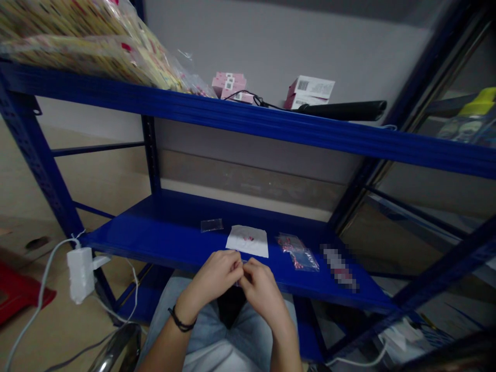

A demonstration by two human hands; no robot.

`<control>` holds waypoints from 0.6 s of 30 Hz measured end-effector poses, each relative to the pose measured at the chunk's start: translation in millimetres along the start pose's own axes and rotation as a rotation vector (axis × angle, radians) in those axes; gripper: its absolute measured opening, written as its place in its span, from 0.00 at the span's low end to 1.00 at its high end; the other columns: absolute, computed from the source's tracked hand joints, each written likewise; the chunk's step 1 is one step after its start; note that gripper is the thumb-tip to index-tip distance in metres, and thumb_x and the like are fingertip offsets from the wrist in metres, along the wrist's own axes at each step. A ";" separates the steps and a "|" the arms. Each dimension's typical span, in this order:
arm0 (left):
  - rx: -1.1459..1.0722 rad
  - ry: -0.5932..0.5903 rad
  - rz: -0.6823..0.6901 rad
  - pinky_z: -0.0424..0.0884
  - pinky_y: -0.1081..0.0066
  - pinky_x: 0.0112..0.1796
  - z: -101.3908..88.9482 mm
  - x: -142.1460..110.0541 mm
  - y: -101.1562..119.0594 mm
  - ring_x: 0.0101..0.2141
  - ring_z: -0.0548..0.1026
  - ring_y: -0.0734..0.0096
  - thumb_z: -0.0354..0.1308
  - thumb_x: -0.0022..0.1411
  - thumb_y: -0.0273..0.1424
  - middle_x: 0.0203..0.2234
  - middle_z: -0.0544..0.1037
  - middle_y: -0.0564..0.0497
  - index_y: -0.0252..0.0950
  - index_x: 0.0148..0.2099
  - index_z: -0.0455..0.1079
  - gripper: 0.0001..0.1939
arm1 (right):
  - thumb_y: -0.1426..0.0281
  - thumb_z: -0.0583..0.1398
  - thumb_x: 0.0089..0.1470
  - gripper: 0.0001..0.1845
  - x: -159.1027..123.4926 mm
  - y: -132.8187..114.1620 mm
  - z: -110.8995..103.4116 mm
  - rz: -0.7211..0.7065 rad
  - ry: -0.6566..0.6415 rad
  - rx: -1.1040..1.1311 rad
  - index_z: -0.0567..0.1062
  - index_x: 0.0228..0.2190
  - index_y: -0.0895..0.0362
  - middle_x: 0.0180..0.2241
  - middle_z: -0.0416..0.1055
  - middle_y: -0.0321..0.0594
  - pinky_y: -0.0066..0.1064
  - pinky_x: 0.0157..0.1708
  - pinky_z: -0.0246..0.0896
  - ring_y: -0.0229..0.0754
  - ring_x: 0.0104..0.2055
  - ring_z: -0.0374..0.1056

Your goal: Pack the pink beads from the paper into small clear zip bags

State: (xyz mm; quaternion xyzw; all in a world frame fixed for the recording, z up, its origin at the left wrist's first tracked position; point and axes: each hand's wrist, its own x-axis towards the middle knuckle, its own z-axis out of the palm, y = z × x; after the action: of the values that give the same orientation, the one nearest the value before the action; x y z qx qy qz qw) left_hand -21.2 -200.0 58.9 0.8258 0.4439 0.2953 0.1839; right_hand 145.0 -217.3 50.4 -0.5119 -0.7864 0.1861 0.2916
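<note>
- Background: a blue steel shelving rack (pixel 248 111) stands against a grey wall (pixel 251 46); its lower shelf (pixel 186 248) appears to serve as the work surface, directly before the hands.
- Laid flat within reach: a small clear bag (pixel 212 225), a white paper sheet (pixel 247 241) carrying pink bits (pixel 248 238), and a pink-filled clear packet (pixel 298 252).
- Grip: the left hand (pixel 215 274) and right hand (pixel 261 289) are closed together, pinching a small item (pixel 241 274).
- Item position: mostly hidden between the fingertips (pixel 235 266), just in front of the paper sheet; its type cannot be determined.
</note>
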 end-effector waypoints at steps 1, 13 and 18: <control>-0.060 0.019 0.014 0.66 0.70 0.40 2.7 -1.7 -2.4 0.38 0.75 0.65 0.52 0.64 0.30 0.37 0.78 0.49 0.38 0.41 0.73 0.08 | 0.76 0.58 0.54 0.08 -0.1 1.2 -0.7 0.027 0.003 -0.017 0.76 0.28 0.55 0.30 0.68 0.36 0.27 0.32 0.51 0.38 0.33 0.65; -0.426 -0.056 0.117 0.68 0.64 0.49 32.5 -12.5 -27.2 0.46 0.73 0.59 0.71 0.50 0.37 0.45 0.75 0.48 0.41 0.54 0.70 0.29 | 0.73 0.63 0.50 0.04 -2.4 12.6 -16.0 0.005 -0.098 0.229 0.80 0.29 0.54 0.39 0.69 0.38 0.30 0.44 0.59 0.41 0.44 0.66; -0.536 0.089 0.087 0.68 0.66 0.46 29.1 -7.2 -41.8 0.44 0.73 0.62 0.65 0.57 0.40 0.45 0.74 0.47 0.39 0.54 0.68 0.24 | 0.62 0.62 0.55 0.10 8.9 31.2 6.4 0.081 0.301 0.735 0.79 0.34 0.55 0.43 0.73 0.42 0.34 0.48 0.62 0.46 0.48 0.68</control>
State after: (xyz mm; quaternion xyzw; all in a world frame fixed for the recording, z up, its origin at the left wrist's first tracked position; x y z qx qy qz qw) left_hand -31.5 -184.8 10.8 0.7522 0.3217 0.4460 0.3631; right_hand 159.8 -196.4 29.5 -0.4256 -0.5948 0.3895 0.5598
